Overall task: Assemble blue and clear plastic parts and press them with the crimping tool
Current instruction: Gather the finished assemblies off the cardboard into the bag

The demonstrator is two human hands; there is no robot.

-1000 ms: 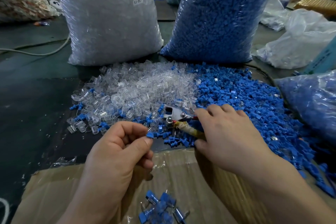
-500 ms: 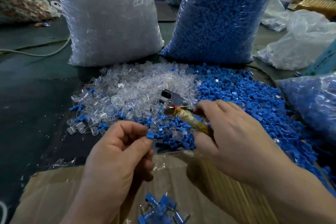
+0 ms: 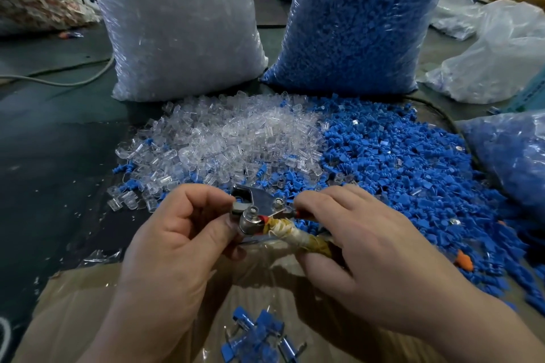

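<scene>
My right hand [image 3: 371, 253] grips the taped handles of the metal crimping tool [image 3: 262, 212], whose jaws point left. My left hand [image 3: 177, 242] pinches a small part at those jaws; my thumb and fingers hide the part itself. Behind the hands a pile of loose clear parts [image 3: 224, 138] lies left of a pile of loose blue parts [image 3: 407, 168]. Several assembled blue-and-clear pieces [image 3: 259, 336] lie on the cardboard near the bottom edge.
A big bag of clear parts [image 3: 177, 23] and a big bag of blue parts [image 3: 359, 20] stand at the back. Another bag of blue pieces [image 3: 513, 156] lies at the right. A cardboard sheet [image 3: 73, 312] covers the near table. A cable [image 3: 59, 76] runs at the left.
My right hand has lifted the crimping tool off the pile and swung it left and nearer. My left hand has brought its pinched blue part up to the jaws.
</scene>
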